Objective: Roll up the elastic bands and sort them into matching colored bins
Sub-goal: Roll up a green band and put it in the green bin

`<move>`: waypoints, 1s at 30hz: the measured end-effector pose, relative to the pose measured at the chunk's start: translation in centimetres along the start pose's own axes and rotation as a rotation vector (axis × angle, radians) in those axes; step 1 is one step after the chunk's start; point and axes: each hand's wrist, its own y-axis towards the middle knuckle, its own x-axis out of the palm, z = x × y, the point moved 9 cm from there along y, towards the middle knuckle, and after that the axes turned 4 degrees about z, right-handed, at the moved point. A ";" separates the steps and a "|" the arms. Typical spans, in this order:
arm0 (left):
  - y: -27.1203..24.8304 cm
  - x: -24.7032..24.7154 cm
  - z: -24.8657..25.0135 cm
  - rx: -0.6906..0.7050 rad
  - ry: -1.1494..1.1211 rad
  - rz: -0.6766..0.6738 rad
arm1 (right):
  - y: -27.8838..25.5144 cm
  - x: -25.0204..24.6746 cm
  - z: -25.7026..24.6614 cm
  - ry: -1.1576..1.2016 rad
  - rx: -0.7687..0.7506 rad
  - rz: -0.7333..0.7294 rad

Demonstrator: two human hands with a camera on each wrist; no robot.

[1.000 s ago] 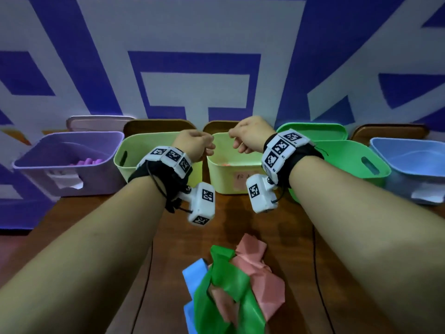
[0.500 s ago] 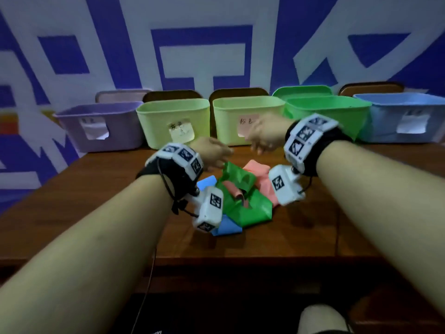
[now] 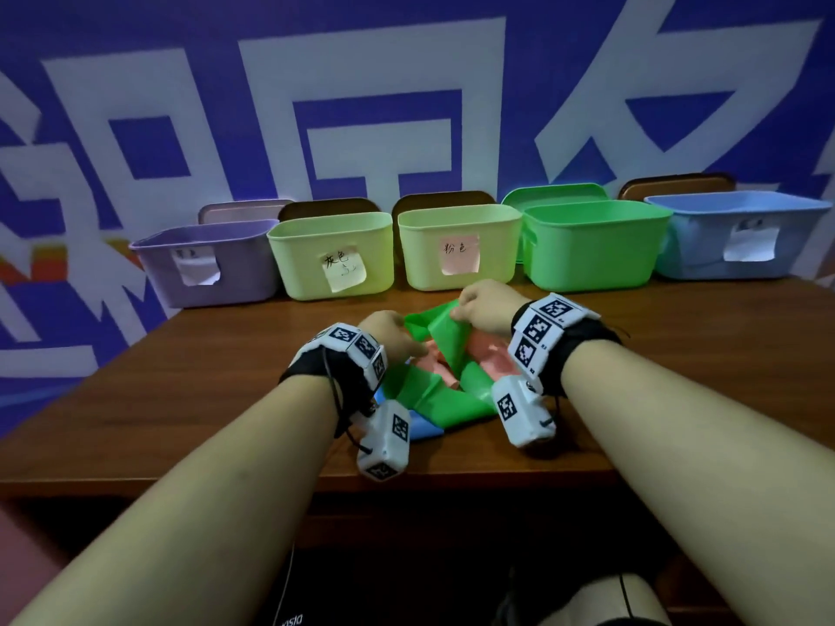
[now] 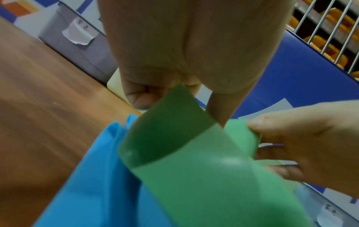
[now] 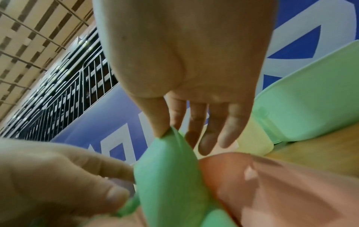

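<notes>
Head view: both hands — left hand (image 3: 392, 333), right hand (image 3: 485, 305) — pinch the green band's (image 3: 445, 329) top edge above the table (image 3: 217, 368) pile; looks thin, floppy, stretchy — best gripped at the end corners.

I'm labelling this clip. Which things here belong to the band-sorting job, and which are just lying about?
Job: green band, pinched by left hand and right hand; pink band; blue band; five bins, e.g. green bin.

Lying about: lids behind the bins; wall banner.
</notes>
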 end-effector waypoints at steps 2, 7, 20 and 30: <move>0.5 -0.8 -0.4 -0.021 -0.047 0.026 | 1.0 -0.9 -0.2 0.171 -0.003 0.065; 1.0 -2.4 -0.9 -0.050 -0.150 0.035 | 2.4 -3.2 -0.5 0.393 -0.019 0.263; 1.6 -9.2 -0.2 -0.001 -0.387 0.492 | 1.2 -6.3 0.7 0.446 0.013 0.426; 2.0 -7.6 1.5 -0.019 -0.736 0.298 | 2.2 -5.5 5.0 0.029 0.236 0.290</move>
